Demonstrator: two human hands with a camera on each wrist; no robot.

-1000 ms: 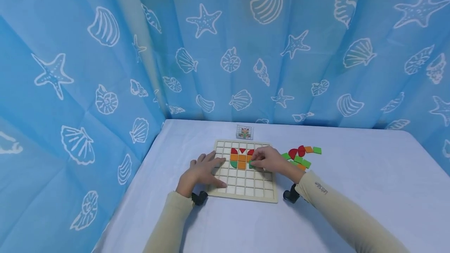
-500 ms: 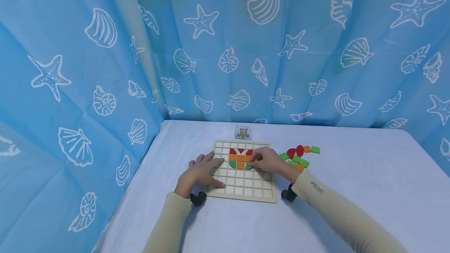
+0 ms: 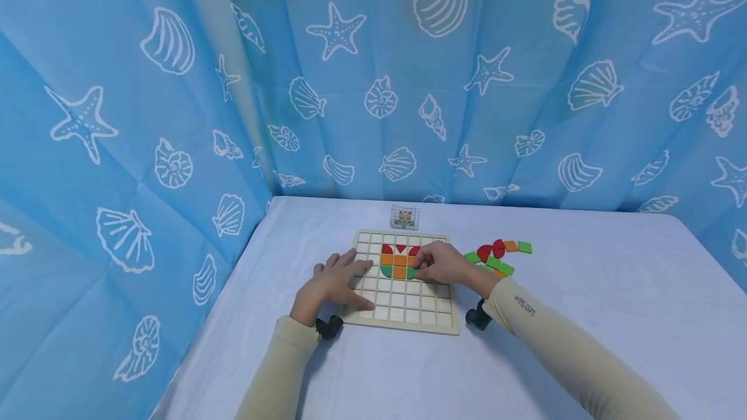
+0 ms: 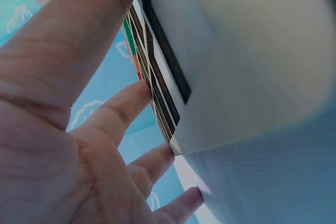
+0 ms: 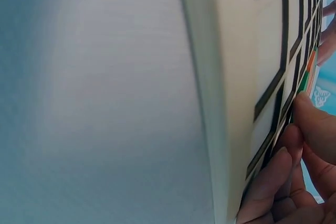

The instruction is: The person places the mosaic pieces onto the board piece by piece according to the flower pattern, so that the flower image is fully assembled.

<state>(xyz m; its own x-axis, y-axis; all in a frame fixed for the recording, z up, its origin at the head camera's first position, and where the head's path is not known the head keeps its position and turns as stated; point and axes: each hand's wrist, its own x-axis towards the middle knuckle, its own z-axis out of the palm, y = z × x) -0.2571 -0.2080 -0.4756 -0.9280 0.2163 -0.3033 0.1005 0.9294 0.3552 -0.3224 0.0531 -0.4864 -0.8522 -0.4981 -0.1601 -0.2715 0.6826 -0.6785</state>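
Observation:
A wooden grid board [image 3: 403, 326] lies on the white table. On it, red, orange and green tiles form a small pattern around an orange tile [image 3: 399, 272]. My left hand [image 3: 332, 287] rests spread over the board's left side, thumb and fingers touching it. At the pattern's lower right, my right hand [image 3: 446, 263] has its thumb and curled fingers at a green rounded-corner tile [image 3: 411, 273], which appears pinched at its edge and lies in its cell. The right wrist view shows the thumb [image 5: 314, 119] against the green tile's edge; the fingers partly hide the contact.
Behind the board stands a small pattern card [image 3: 404, 218] in a clear holder. To the right lie loose red, orange and green tiles [image 3: 498, 264], partly hidden behind the right hand. A blue shell-print curtain [image 3: 373, 83] hangs behind and to the left.
The green tile under my right fingers has shifted slightly left and settled beside the orange tile. My right hand moved a little with it; my left hand has stayed in place.

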